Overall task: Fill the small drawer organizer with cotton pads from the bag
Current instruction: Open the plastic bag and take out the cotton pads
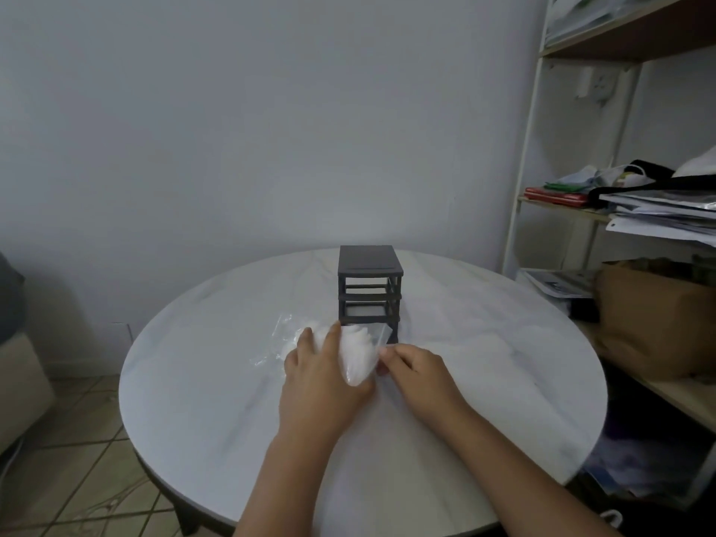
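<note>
A small dark grey drawer organizer (369,282) stands upright near the middle of the round white table (217,381); its frame openings look empty, with no drawers in view. Just in front of it lies a clear plastic bag (360,352) stuffed with white cotton pads. My left hand (321,381) rests over the bag's left side, fingers wrapped on it. My right hand (416,368) pinches the bag's right edge between thumb and fingers. Part of the bag is hidden under my left hand.
A white metal shelf unit (523,176) stands to the right with stacked papers (666,215), a red item and a brown paper bag (654,315). A plain wall is behind the table. Tiled floor (77,459) shows at the lower left.
</note>
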